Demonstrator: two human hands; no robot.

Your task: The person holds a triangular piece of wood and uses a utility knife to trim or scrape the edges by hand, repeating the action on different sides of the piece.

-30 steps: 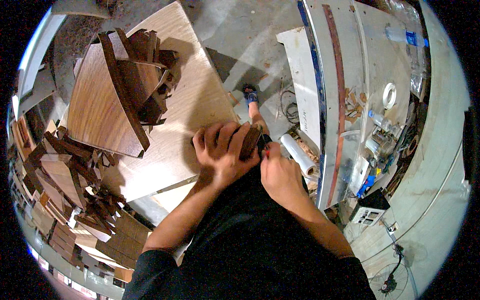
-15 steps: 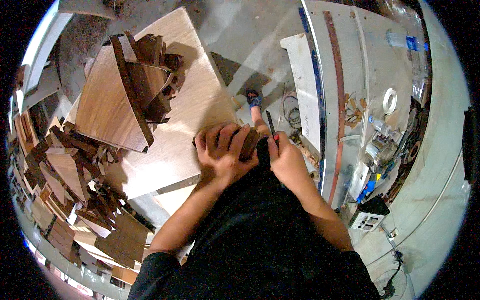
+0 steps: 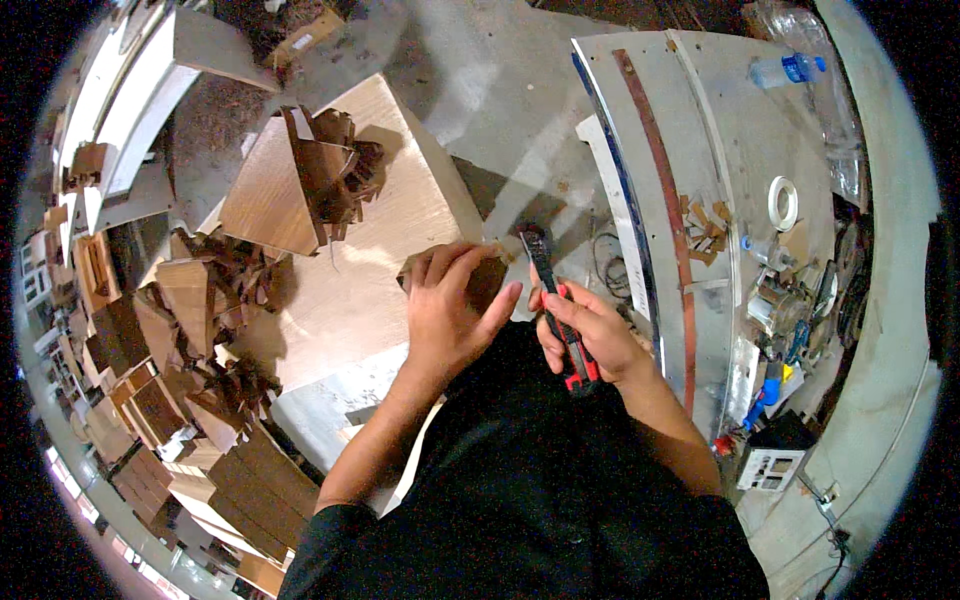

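Red-and-black knife (image 3: 572,345), where do you have it?

Clamped in my right hand (image 3: 600,335), fingers and thumb round the handle, to the right of the pale wooden surface (image 3: 325,325), its upper end pointing away from the body.

And your left hand (image 3: 440,312)?

On my feed, it lies over a dark brown piece (image 3: 486,284) at that surface's edge, thumb spread from the fingers; I can't tell whether they grip it.

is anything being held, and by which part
The right hand holds a red-black cutter by its handle. The left hand rests on a brown piece; whether it grips cannot be told.
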